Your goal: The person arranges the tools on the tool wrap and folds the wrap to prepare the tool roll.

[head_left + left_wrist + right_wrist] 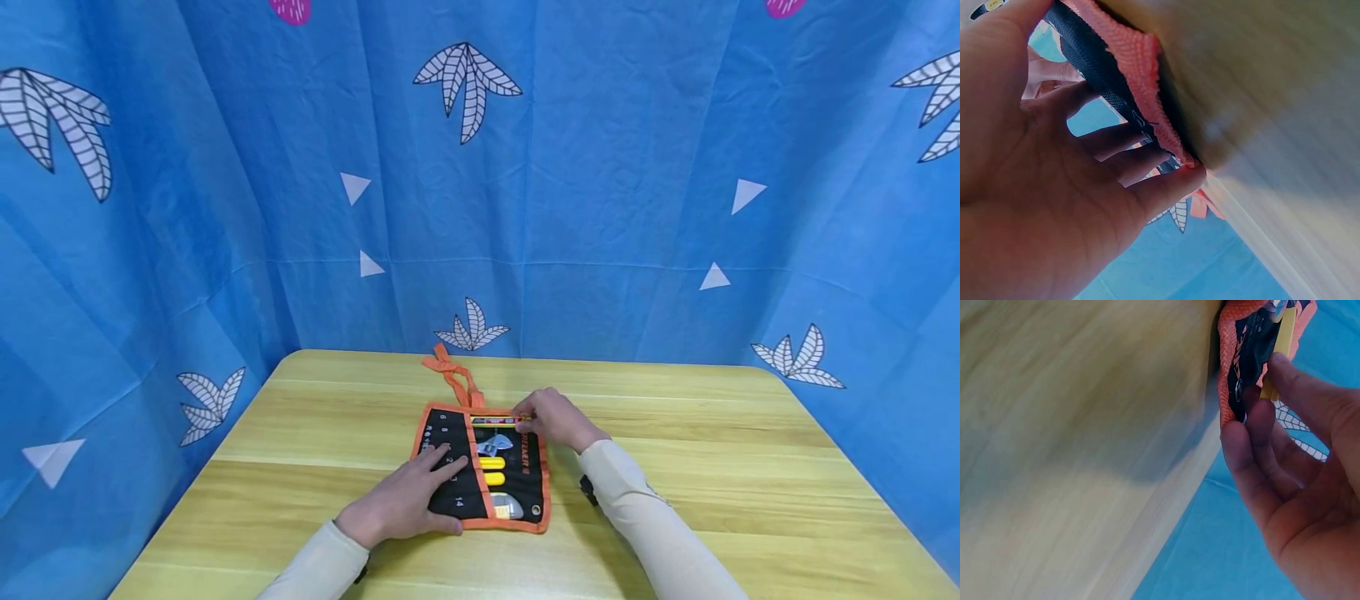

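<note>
Wooden table (675, 467) bears tool roll (525, 479) under both hands.

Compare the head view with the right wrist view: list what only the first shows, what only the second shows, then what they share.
Only the head view shows the left hand resting flat on the tool roll, the wrench and yellow handles in its pockets, the orange tie strap and the whole wooden table.

Only the right wrist view shows a metal eyelet in the roll's orange edging, close up, beside the fingers.

Both show the right hand at the roll's edge, the table and the blue backdrop.
</note>
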`<state>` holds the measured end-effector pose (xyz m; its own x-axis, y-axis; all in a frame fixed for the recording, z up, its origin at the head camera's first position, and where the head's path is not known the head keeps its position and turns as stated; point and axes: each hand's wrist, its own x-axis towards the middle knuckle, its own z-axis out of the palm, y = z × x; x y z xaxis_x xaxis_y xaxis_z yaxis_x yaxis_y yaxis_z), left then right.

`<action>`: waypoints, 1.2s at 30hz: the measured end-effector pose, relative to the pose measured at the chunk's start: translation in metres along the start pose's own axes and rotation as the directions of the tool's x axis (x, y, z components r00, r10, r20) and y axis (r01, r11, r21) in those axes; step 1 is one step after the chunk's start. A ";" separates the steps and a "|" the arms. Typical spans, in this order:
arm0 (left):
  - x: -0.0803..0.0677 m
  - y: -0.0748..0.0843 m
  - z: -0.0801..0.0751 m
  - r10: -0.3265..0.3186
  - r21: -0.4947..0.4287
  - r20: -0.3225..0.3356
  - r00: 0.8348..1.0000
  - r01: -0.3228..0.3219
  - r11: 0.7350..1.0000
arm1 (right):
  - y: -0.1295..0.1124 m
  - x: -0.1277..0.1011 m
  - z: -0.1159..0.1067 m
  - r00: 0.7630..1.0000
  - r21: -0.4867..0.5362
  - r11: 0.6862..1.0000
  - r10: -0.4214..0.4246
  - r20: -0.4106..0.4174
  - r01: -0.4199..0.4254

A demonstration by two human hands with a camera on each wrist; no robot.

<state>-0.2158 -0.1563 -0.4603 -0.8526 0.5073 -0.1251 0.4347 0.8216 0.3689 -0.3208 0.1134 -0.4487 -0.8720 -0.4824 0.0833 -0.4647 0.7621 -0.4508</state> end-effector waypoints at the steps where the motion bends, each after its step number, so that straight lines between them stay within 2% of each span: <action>1: 0.000 0.000 0.000 -0.002 0.000 0.001 1.000 0.002 1.000 | 0.000 0.000 0.000 1.000 0.005 1.000 -0.001 0.011 0.001; 4: 0.000 0.000 0.000 -0.007 -0.004 0.002 1.000 0.007 1.000 | -0.001 0.002 0.001 0.999 0.002 1.000 -0.012 0.033 0.012; 10: 0.000 -0.001 0.001 -0.010 0.000 0.003 1.000 0.010 1.000 | -0.005 0.005 0.005 0.999 -0.040 0.999 -0.036 -0.005 0.036; 24: 0.001 -0.003 0.002 -0.014 0.003 0.002 1.000 0.014 1.000 | 0.000 0.001 0.000 0.999 0.018 1.000 0.026 -0.031 -0.025; 33: 0.001 -0.002 0.002 -0.021 0.008 0.006 1.000 0.021 1.000 | 0.000 0.003 0.003 0.999 -0.050 0.998 0.035 -0.010 -0.036; 36: 0.002 -0.002 0.002 -0.021 0.010 0.006 1.000 0.021 1.000 | -0.001 0.002 0.003 1.000 -0.043 0.999 0.028 -0.007 -0.029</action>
<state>-0.2174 -0.1565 -0.4632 -0.8599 0.4913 -0.1387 0.4193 0.8347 0.3571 -0.3216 0.1101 -0.4509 -0.8858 -0.4577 0.0765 -0.4458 0.7936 -0.4142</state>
